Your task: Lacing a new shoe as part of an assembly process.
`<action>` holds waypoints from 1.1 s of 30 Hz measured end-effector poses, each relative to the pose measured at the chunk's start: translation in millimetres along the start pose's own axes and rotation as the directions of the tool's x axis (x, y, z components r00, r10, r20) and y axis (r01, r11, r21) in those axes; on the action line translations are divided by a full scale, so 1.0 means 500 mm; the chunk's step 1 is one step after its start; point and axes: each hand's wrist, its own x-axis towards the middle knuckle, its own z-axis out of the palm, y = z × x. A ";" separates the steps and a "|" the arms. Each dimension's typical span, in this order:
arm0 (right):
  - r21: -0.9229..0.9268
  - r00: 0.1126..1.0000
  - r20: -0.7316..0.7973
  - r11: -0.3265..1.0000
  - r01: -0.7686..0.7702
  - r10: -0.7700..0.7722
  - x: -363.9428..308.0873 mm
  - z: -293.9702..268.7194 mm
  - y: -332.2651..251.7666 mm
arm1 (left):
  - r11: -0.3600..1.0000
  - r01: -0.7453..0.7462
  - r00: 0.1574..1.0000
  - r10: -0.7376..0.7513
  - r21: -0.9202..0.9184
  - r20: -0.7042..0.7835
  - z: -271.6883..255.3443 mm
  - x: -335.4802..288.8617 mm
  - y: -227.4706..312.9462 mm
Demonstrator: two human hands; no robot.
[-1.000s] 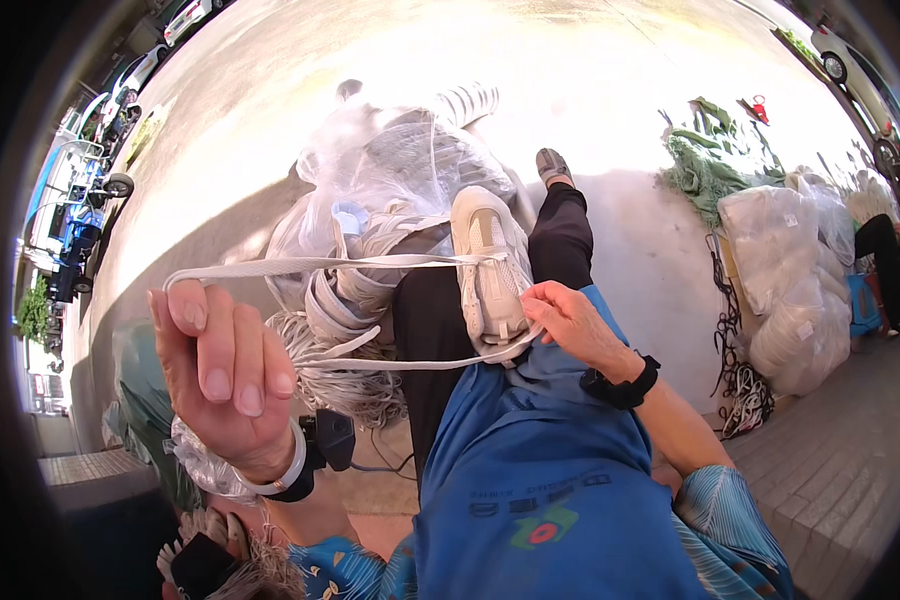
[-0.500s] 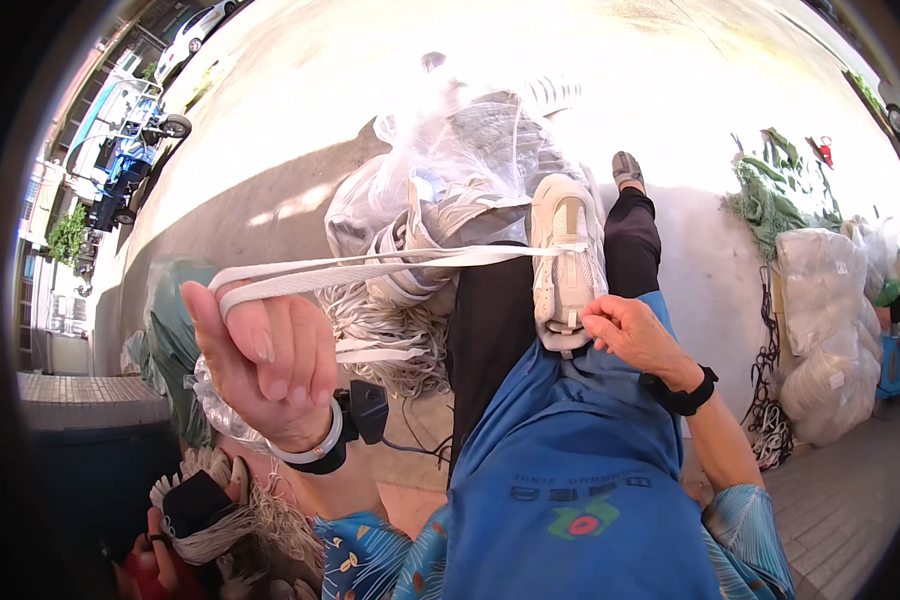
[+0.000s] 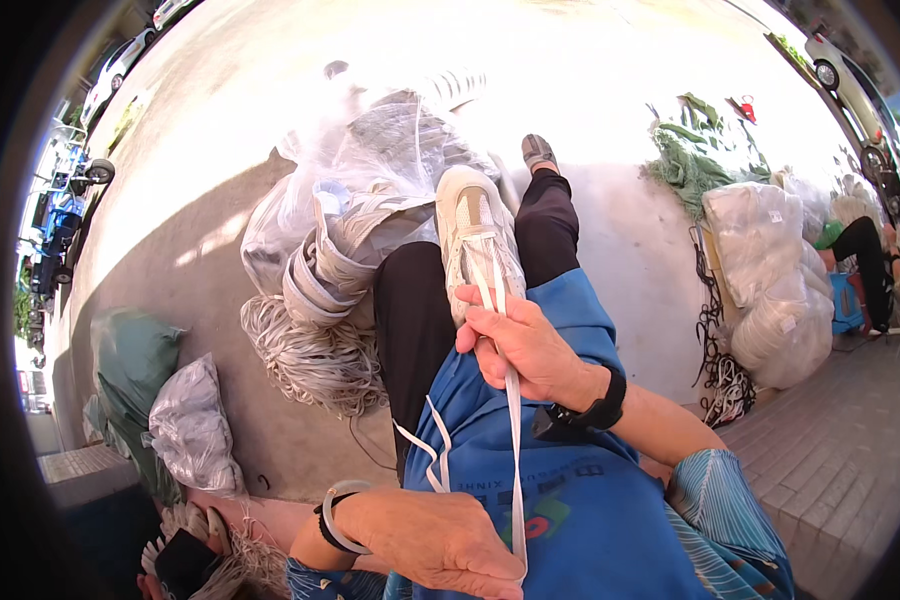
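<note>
A beige sneaker lies on my lap, toe pointing away from me. White shoelaces run from its upper eyelets toward my body. My right hand is closed around the laces over the shoe's opening and hides the heel end. Down by my waist, my left hand is closed, its back up, with the lace stretched taut to its fingertips. Loose lace ends hang over my blue apron between the two hands.
Ahead lies a clear plastic bag of grey-white shoe parts, beside a heap of laces. A green sack and a silvery bag stand left. Stuffed plastic bags and dark cords lie right, near another person's leg.
My left hand has come down from the upper left to my waist, drawing the lace toward me. My right hand has shifted from the shoe's heel onto the laces. The view has turned.
</note>
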 end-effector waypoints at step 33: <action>-0.679 0.928 -0.242 0.732 0.047 -0.284 -0.022 -0.251 -0.073 | 0.687 -0.726 -0.123 -0.104 0.018 -0.987 -0.101 -0.330 -0.167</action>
